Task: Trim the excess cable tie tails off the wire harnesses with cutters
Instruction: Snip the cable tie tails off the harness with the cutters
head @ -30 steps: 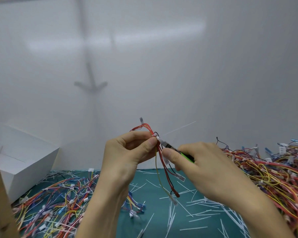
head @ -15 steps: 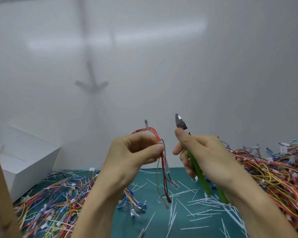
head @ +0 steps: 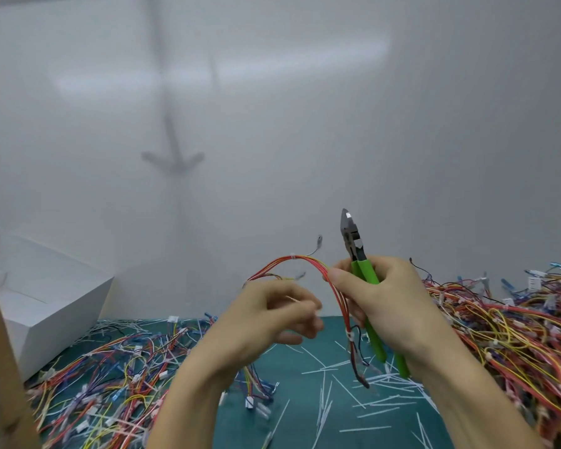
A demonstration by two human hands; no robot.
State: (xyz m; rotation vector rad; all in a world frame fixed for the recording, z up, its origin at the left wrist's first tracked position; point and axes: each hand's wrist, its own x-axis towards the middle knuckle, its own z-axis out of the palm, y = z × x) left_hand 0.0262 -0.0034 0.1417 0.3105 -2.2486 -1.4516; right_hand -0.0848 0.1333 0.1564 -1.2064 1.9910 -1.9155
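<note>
Teal bench (head: 240, 429) is carrying cut tails (head: 324, 406); above it, right hand (head: 392, 306) is gripping green cutters (head: 357, 251) and wire harness (head: 305, 258); left hand (head: 266, 319) is blurred, grip unclear.

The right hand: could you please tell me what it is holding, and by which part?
The right hand grips the cutters by their green handles, blades pointing up; its thumb also pinches the wire harness near the top of its arc.
</note>
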